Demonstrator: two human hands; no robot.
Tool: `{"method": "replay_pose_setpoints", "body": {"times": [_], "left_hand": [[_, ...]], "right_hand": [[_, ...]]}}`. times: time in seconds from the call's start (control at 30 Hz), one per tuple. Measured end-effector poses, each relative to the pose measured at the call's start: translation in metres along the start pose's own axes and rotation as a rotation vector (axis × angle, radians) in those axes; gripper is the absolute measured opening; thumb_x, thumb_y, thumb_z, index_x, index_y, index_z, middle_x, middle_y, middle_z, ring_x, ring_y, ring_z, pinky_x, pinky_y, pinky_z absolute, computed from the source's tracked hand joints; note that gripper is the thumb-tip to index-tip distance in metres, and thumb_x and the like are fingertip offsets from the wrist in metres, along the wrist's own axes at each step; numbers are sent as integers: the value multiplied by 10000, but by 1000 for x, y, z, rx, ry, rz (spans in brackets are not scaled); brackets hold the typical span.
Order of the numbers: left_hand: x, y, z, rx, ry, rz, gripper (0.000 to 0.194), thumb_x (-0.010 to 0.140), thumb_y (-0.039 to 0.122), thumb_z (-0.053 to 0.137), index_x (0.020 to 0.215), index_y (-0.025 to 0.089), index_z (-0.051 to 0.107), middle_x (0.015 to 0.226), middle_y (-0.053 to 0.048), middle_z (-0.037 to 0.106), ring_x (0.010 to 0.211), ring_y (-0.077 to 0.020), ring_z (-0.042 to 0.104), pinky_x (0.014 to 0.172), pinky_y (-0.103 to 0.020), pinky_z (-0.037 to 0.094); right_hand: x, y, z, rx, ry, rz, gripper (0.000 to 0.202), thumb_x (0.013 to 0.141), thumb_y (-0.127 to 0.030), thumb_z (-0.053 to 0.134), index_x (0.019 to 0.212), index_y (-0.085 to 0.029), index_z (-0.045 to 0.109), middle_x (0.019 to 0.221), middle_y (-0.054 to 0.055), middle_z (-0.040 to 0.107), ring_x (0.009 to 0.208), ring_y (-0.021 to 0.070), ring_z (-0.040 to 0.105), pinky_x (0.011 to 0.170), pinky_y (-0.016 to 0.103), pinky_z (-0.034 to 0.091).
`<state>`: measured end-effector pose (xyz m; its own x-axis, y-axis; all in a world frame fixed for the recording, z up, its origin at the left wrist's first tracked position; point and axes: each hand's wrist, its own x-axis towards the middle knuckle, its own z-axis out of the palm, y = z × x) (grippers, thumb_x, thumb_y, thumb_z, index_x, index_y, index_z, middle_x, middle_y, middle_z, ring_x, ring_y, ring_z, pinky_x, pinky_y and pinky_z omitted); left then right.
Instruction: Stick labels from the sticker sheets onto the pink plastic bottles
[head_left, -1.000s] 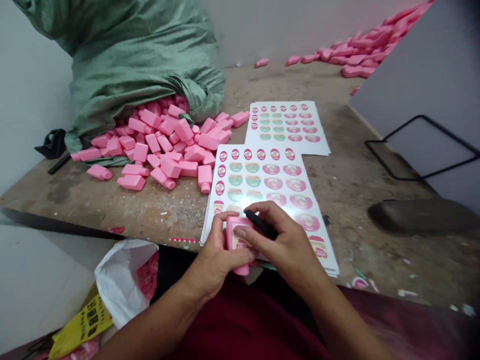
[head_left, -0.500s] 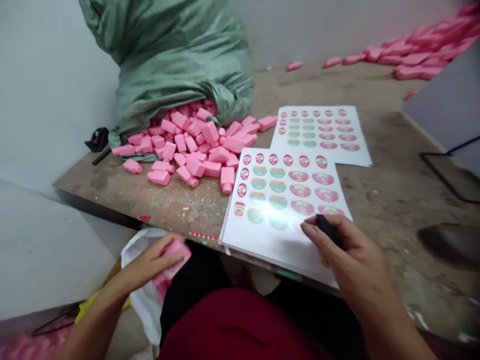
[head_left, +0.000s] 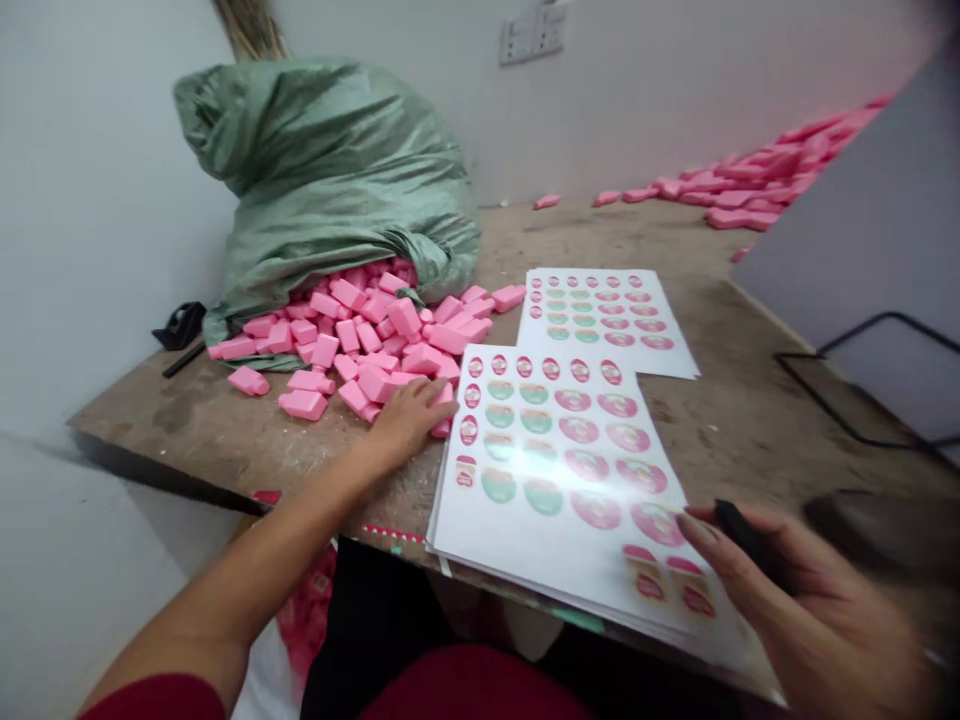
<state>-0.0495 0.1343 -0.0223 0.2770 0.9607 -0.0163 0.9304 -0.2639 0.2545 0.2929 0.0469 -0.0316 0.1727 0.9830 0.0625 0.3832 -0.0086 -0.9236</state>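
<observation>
My left hand reaches palm down to the front of a heap of pink plastic bottles. Its fingers close over a small pink bottle beside the sheet's left edge, hiding part of it. My right hand grips a black tool, perhaps a handle; its working end is hidden. The right thumb and fingertips are over the lower right of a white sticker sheet, by a pink oval sticker. Two pink and tan stickers show below that.
A green sack spills the bottles onto the worn table. Behind lies a second sticker sheet. More pink bottles are piled far right near a black metal frame. A black tape dispenser stands left.
My left hand has moved from the white bag below the table edge up to the bottle heap, leaving the bottle it held. The view has shifted; my right hand still grips the black tool.
</observation>
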Motion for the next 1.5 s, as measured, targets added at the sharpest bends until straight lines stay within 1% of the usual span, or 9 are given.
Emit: {"method": "replay_pose_setpoints", "body": {"times": [0.2, 0.33, 0.43, 0.6, 0.67, 0.8, 0.93, 1.17, 1.5], "left_hand": [[13, -7, -4, 40, -73, 80, 498, 882, 157, 416, 1344, 183, 599, 1538, -206, 441, 1418, -420, 366, 1115, -684, 218], [10, -16, -6, 53, -138, 33, 443, 867, 283, 455, 1253, 170, 642, 1480, -166, 517, 1392, -335, 437, 1137, -496, 352], [1, -12, -1, 8, -51, -39, 419, 925, 341, 392, 1116, 102, 678, 1331, -196, 612, 1286, -331, 530, 1117, -462, 383], [-23, 2, 4, -35, 149, -204, 464, 944, 305, 455, 1314, 48, 563, 1465, -210, 484, 1385, -387, 411, 1163, -537, 310], [-33, 10, -2, -275, 281, -298, 481, 901, 265, 570, 1360, 126, 535, 1461, -134, 514, 1369, -335, 442, 1167, -496, 335], [-42, 41, -18, -1378, 492, -544, 548, 749, 87, 737, 1250, 260, 598, 1110, 26, 698, 990, -149, 646, 873, -257, 546], [-33, 88, -18, -1976, 183, -690, 242, 864, 157, 615, 1100, 110, 643, 1057, -120, 719, 852, -203, 693, 693, -319, 606], [-23, 160, 15, -2058, -265, -713, 314, 768, 17, 659, 1076, 79, 664, 1192, -173, 688, 997, -230, 694, 795, -331, 630], [-25, 176, 34, -1922, -314, -677, 243, 814, 129, 709, 1047, 192, 681, 1243, -108, 665, 1248, -287, 582, 963, -598, 545]], "right_hand": [[1, 3, -22, 13, 188, 90, 320, 723, -517, 738, 827, -223, 670, 792, 22, 682, 745, 209, 617, 703, 352, 490], [2, 8, -23, 31, 182, 112, 262, 747, -464, 718, 822, -222, 651, 796, 9, 673, 758, 188, 603, 735, 331, 483], [1, 12, -20, 41, 148, 115, 264, 752, -463, 706, 834, -220, 646, 804, 13, 682, 766, 194, 602, 719, 327, 481], [-2, 25, -13, -118, 59, 140, 326, 801, -505, 657, 925, -204, 659, 849, 32, 697, 780, 214, 614, 725, 342, 458], [-3, 29, -9, -168, 28, 139, 332, 813, -513, 635, 933, -205, 663, 840, 34, 696, 770, 217, 616, 710, 339, 452], [-6, 30, 1, -215, -19, 77, 275, 811, -478, 608, 866, -216, 669, 801, 29, 684, 746, 212, 612, 689, 325, 444], [-8, 27, 1, -267, -28, 62, 275, 814, -480, 610, 902, -227, 671, 835, 36, 706, 767, 226, 632, 701, 333, 450], [-19, 8, -18, -335, -208, -44, 335, 940, -439, 462, 1035, -226, 702, 960, 66, 766, 858, 239, 693, 737, 340, 478], [-19, 8, -9, -689, -150, -359, 168, 938, -261, 516, 872, -217, 665, 660, 2, 702, 576, 178, 603, 595, 298, 321]]}}
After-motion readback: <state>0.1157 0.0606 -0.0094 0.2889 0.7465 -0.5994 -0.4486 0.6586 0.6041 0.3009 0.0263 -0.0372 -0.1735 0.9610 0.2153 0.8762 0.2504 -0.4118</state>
